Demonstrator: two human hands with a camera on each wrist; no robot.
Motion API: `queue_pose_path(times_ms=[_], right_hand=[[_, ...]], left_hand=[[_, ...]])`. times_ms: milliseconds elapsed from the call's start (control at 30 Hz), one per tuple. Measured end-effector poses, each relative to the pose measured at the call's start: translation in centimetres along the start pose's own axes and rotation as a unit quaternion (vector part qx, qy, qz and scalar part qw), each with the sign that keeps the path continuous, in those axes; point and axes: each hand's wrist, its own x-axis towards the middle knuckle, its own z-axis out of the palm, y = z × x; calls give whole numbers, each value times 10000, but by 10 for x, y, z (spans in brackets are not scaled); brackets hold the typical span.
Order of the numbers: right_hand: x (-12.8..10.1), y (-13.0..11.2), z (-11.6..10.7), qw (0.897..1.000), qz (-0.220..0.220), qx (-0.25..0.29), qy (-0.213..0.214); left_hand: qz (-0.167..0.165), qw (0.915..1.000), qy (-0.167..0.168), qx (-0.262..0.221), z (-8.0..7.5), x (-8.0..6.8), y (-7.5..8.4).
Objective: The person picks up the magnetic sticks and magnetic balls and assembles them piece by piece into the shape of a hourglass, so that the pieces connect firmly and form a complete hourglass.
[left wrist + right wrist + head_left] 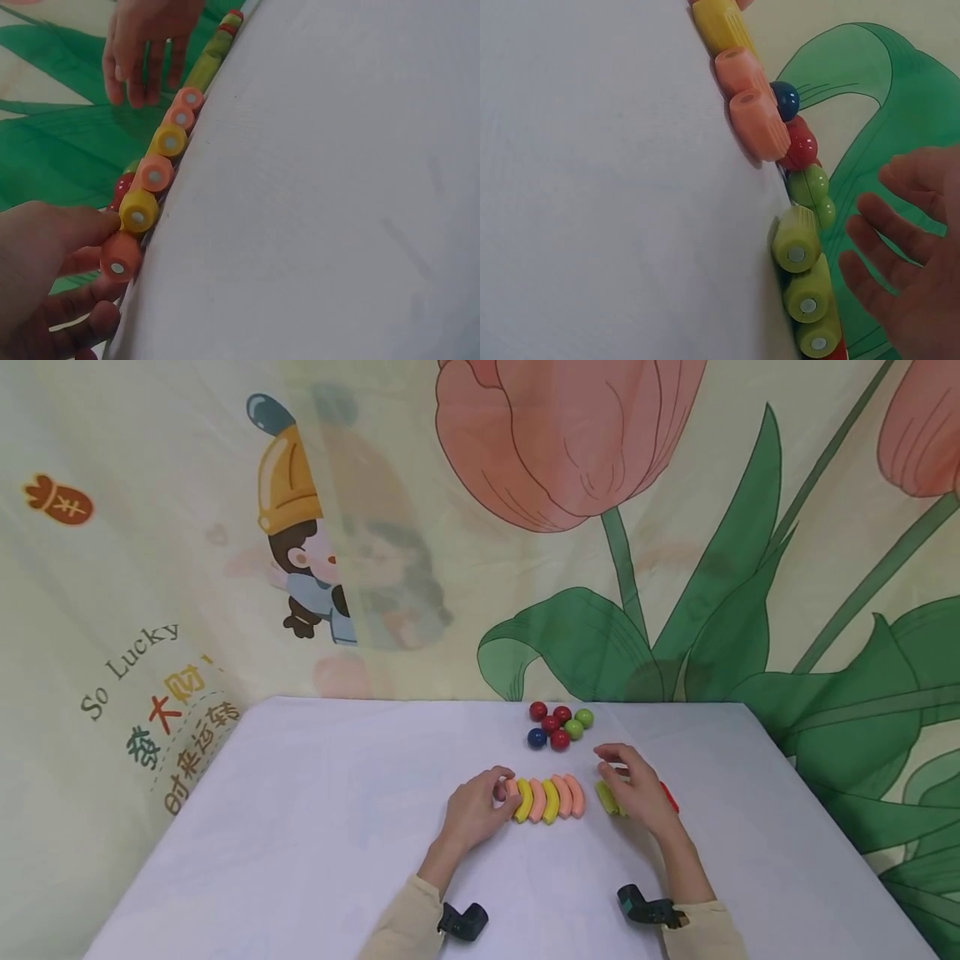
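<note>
The left hand point(471, 810) pinches the end pink piece point(120, 253) at the left of the row of pink and yellow pieces point(550, 799). The row lies side by side on the tabletop point(337, 827) and seems nearly arranged. To its right, the right hand point(633, 785) hangs near the green pieces point(606, 797), fingers loose and holding nothing; these also look lined up. Beyond the row, glossy balls point(551, 724) lie clustered, apparently left unsorted.
</note>
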Motion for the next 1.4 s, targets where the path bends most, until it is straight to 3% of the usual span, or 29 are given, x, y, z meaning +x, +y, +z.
queue_pose_path(times_ms=[267, 600, 1000, 1167, 1400], right_hand=[[-4, 1, -2, 9999, -83, -108, 95], [-4, 1, -5, 9999, -40, -95, -38], [-8, 0, -5, 9994, 4, -232, -246], [-7, 0, -5, 9989, -74, -359, -278], [-8, 0, -7, 9986, -174, -389, -303]], left_hand=[[305, 9991, 283, 66, 1, -1, -4], [291, 9994, 179, 11, -1, 0, -7], [-41, 9999, 129, -2, -8, -3, -5], [-153, 9991, 121, -388, -12, -1, -7], [-484, 9955, -166, -800, -20, 1, -10]])
